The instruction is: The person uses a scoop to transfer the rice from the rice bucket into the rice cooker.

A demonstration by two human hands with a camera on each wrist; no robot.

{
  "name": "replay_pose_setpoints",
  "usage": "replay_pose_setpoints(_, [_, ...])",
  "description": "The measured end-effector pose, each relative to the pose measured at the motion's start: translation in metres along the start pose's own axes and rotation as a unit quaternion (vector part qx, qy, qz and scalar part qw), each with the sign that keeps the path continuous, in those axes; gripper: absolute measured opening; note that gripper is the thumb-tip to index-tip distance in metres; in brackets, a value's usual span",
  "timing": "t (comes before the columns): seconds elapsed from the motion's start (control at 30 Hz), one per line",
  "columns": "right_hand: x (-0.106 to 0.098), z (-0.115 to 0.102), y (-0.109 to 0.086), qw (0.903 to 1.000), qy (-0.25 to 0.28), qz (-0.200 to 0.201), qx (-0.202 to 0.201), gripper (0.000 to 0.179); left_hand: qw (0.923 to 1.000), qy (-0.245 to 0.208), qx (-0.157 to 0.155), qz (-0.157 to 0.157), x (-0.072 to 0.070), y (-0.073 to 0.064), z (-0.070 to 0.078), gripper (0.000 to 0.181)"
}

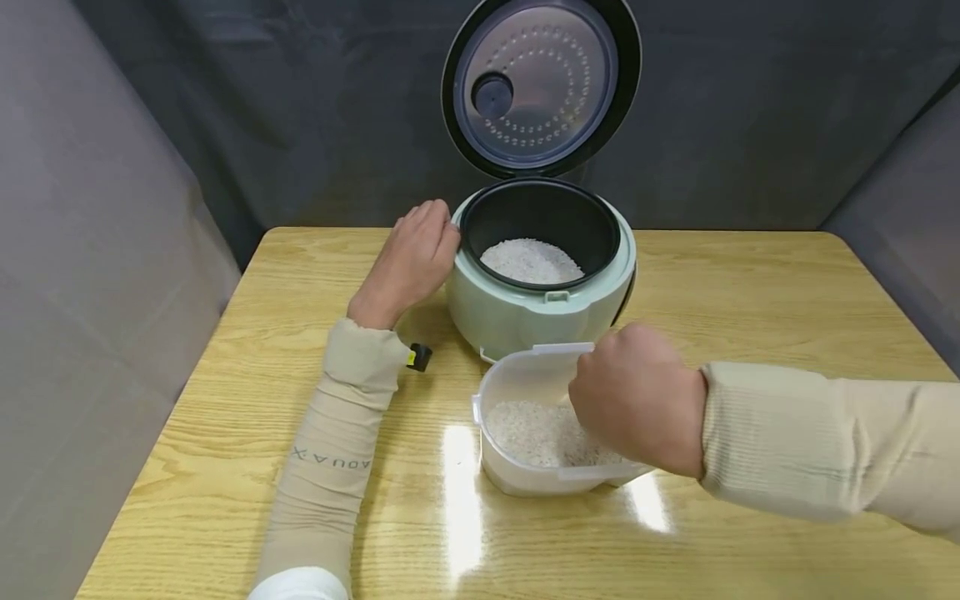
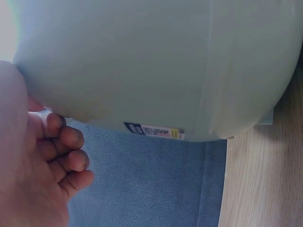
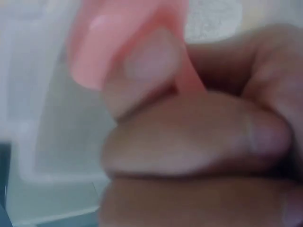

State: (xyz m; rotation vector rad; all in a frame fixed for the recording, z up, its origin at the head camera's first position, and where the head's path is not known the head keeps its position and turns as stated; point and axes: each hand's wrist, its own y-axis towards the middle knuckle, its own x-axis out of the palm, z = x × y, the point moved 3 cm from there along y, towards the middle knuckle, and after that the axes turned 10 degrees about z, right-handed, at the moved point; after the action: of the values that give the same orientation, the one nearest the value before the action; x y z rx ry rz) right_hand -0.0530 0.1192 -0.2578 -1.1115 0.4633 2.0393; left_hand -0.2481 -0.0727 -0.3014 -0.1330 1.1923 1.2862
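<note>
A pale green rice cooker stands with its lid raised; white rice lies in its dark inner pot. My left hand holds the cooker's left side near the rim, its fingers curled, as the left wrist view shows. In front of the cooker is a translucent plastic container with rice grains inside. My right hand is over the container's right side. It grips a pink plastic scoop, whose handle runs between thumb and fingers; the head view hides the scoop behind the hand.
Both things stand on a light wooden table with rounded back corners. A dark grey cloth hangs behind it, with grey panels at both sides. A label is on the cooker's side. A small black device sits at my left wrist.
</note>
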Motion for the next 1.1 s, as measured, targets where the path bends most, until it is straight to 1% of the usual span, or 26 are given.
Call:
replay_pose_setpoints(0.1, [0.006,-0.003,0.004,0.9991,0.006,-0.037,-0.019,0.039,1.0000,0.000,-0.001,-0.003,-0.001,0.000,0.000,0.024])
replay_pose_setpoints(0.2, [0.010,-0.004,0.007,0.9976,0.006,-0.060,-0.033,0.038,1.0000,0.000,0.000,-0.002,0.000,0.000,0.000,0.025])
replay_pose_setpoints(0.4, [0.016,-0.005,0.011,0.9904,0.024,-0.130,-0.041,0.034,1.0000,0.000,0.001,-0.002,-0.001,0.000,0.001,0.025])
replay_pose_setpoints(0.5, [0.018,-0.006,0.012,0.9865,0.043,-0.152,-0.044,0.031,1.0000,-0.001,-0.001,-0.002,-0.001,0.000,0.001,0.025])
replay_pose_setpoints(0.63, [0.021,-0.004,0.013,0.9821,0.068,-0.170,-0.046,0.030,1.0000,-0.002,-0.004,-0.002,0.000,0.000,0.001,0.025])
replay_pose_setpoints(0.8, [0.023,-0.001,0.012,0.9741,0.105,-0.198,-0.031,0.031,1.0000,-0.004,0.000,0.002,0.000,0.000,0.000,0.025])
replay_pose_setpoints(0.97, [0.024,0.000,0.012,0.9696,0.121,-0.210,-0.037,0.031,1.0000,-0.003,0.002,0.003,0.000,0.000,0.000,0.025])
replay_pose_setpoints(1.1, [0.025,-0.001,0.013,0.9672,0.141,-0.207,-0.044,0.028,1.0000,-0.001,0.001,0.001,0.000,0.000,0.000,0.024])
